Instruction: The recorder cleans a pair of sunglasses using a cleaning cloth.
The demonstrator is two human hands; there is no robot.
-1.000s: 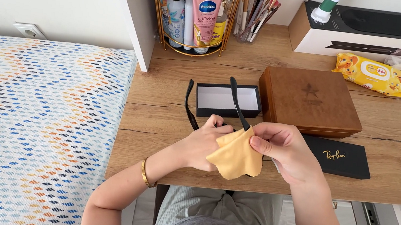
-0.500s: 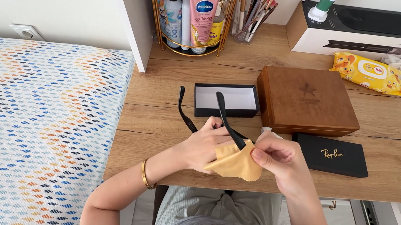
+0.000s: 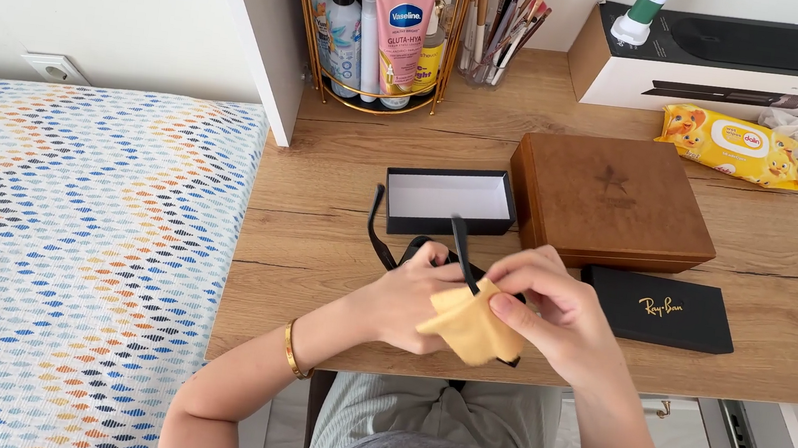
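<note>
My left hand [image 3: 411,295] grips a pair of black glasses [image 3: 387,243] by the frame, their arms pointing up and away from me. My right hand [image 3: 550,306] pinches a yellow cleaning cloth [image 3: 470,324] against the glasses, and the cloth hides the lenses. Both hands hover over the near edge of the wooden desk [image 3: 318,235]. An open black box with a white inside [image 3: 449,200] lies just beyond the hands. Its flat black lid [image 3: 660,309] rests to the right of my right hand. A gold bangle [image 3: 289,350] circles my left wrist.
A closed brown wooden box [image 3: 610,200] sits behind the lid. At the desk's back stand a gold rack of bottles and tubes [image 3: 381,27], a cup of brushes [image 3: 502,26], a long white carton [image 3: 737,67] and a yellow wipes pack [image 3: 734,144]. A patterned bed [image 3: 65,256] lies left.
Both hands with the glasses and cloth have shifted slightly; the glasses' arms swung from right to left, and the cloth is bunched tighter under my right fingers.
</note>
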